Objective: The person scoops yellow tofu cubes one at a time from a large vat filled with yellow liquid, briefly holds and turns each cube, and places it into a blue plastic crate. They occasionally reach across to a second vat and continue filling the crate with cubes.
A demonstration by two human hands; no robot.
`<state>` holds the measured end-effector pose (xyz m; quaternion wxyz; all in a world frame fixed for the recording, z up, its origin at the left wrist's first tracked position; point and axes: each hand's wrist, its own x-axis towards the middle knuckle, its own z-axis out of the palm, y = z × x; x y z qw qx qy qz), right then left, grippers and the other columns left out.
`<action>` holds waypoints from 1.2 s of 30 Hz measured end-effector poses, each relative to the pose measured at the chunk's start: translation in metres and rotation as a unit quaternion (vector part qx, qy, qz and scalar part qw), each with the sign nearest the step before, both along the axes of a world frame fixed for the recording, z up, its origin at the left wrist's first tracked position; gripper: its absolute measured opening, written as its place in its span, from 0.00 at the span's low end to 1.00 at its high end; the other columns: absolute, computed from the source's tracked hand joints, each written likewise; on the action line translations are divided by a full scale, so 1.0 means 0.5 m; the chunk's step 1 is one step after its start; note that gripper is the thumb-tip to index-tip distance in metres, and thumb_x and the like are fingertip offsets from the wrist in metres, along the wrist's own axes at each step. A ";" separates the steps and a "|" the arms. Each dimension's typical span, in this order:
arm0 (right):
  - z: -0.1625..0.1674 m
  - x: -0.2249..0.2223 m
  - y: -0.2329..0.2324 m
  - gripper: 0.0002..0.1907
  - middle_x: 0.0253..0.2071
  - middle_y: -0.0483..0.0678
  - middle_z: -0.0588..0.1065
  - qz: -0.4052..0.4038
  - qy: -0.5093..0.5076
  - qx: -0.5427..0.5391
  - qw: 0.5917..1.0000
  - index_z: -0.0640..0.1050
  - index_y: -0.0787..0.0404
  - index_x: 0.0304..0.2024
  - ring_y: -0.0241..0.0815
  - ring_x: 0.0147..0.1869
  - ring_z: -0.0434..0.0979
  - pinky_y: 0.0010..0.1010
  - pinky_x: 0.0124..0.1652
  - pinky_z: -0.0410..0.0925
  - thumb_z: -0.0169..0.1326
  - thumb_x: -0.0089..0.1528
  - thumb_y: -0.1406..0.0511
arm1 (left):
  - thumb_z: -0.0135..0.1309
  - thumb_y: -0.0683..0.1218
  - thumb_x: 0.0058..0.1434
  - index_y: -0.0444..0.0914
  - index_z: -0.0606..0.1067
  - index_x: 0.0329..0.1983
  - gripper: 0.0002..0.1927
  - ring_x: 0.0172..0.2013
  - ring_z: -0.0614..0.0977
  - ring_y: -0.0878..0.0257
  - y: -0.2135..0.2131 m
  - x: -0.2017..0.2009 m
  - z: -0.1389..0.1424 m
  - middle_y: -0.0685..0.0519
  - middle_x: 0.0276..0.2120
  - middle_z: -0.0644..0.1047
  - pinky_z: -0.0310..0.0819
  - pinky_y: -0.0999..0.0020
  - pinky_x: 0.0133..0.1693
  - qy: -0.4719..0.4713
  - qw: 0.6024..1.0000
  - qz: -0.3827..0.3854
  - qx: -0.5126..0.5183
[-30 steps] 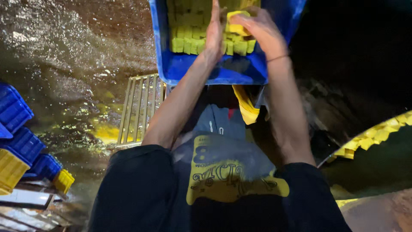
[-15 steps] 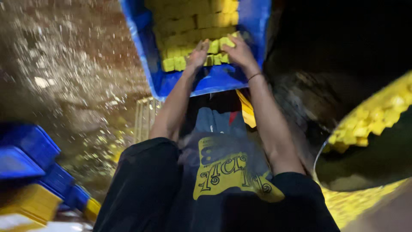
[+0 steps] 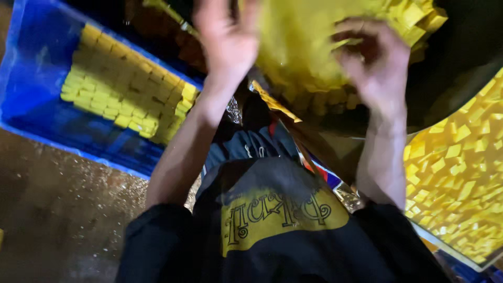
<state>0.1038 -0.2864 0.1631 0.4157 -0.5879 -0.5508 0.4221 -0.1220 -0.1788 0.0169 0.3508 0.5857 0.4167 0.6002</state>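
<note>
Head view: both bare forearms ran up from the dark sleeves at the bottom edge toward the top of the frame. The left hand (image 3: 226,39), top centre, was motion-blurred, fingers spread and apart, palm turned to the heap of small yellow rectangular blocks (image 3: 314,47) in front of it; whether it touched them could not be told. The right hand (image 3: 374,65), upper right, was curled with fingers hooked into the same heap, apparently cupping blocks from the side, though a firm hold could not be confirmed. The heap sat in the dark round basin (image 3: 461,78), top right. At upper left, the blue plastic crate (image 3: 31,73) stood on the wet brown floor (image 3: 57,209) with yellow blocks stacked in neat rows (image 3: 126,99) against its far wall, presumably to pack tightly. More loose yellow blocks filled a tray at the right edge (image 3: 461,188).
</note>
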 end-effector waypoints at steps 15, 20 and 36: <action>-0.506 0.300 0.040 0.19 0.47 0.54 0.79 0.294 -0.546 -0.059 0.782 0.81 0.57 0.48 0.51 0.47 0.78 0.39 0.45 0.72 0.60 0.56 0.59 | 0.63 0.45 0.62 0.40 0.77 0.47 0.12 0.49 0.77 0.48 -0.098 0.477 -0.175 0.43 0.49 0.74 0.77 0.53 0.48 0.475 0.690 -0.517 -0.177; -0.496 0.353 0.118 0.16 0.47 0.53 0.79 0.328 -0.495 -0.105 0.798 0.80 0.60 0.48 0.49 0.49 0.79 0.37 0.48 0.71 0.57 0.62 0.59 | 0.65 0.47 0.58 0.40 0.77 0.45 0.14 0.53 0.73 0.44 -0.064 0.469 -0.187 0.41 0.52 0.72 0.76 0.49 0.48 0.483 0.684 -0.507 -0.205; -0.459 0.382 0.502 0.15 0.35 0.51 0.75 0.010 -0.311 -0.090 0.946 0.78 0.61 0.45 0.39 0.33 0.73 0.33 0.34 0.70 0.50 0.72 0.56 | 0.71 0.51 0.44 0.41 0.80 0.40 0.21 0.63 0.62 0.35 0.269 0.420 -0.174 0.33 0.64 0.63 0.74 0.39 0.50 0.660 0.711 -0.056 -0.237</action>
